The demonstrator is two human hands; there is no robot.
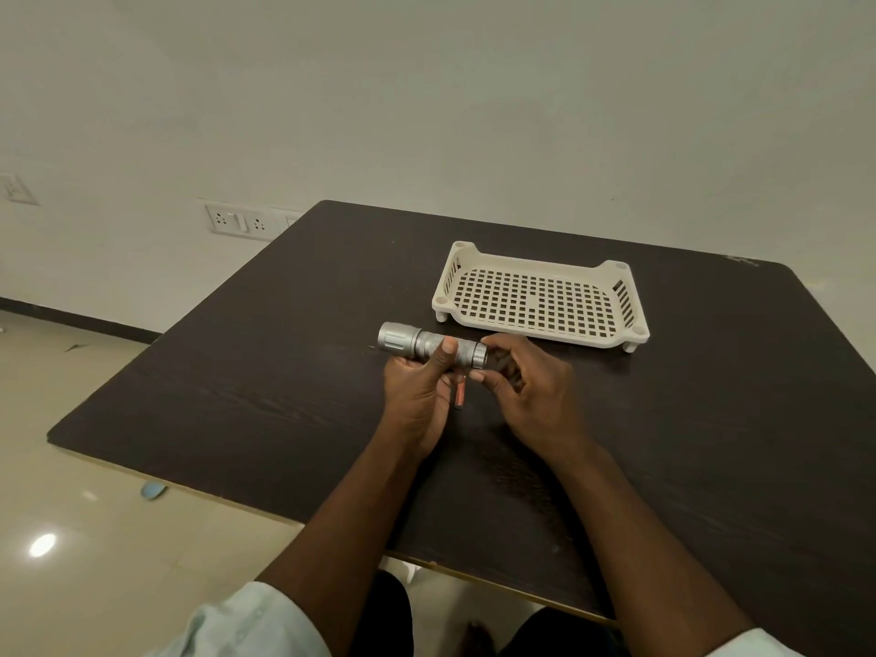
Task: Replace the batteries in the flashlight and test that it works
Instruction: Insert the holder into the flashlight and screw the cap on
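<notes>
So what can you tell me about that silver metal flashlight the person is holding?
The silver metal flashlight is a ribbed, knurled cylinder with a wider head pointing left. It is held roughly level just above the dark wooden table. The left hand grips its body, thumb on top; the right hand pinches its tail end. Whether the light is on cannot be seen.

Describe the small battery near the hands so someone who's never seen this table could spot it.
Start at the dark table, then find the silver flashlight held above its middle. Directly below it, between the left hand and the right hand, is the battery: a slim orange-pink cylinder, the only coloured item there.
</notes>
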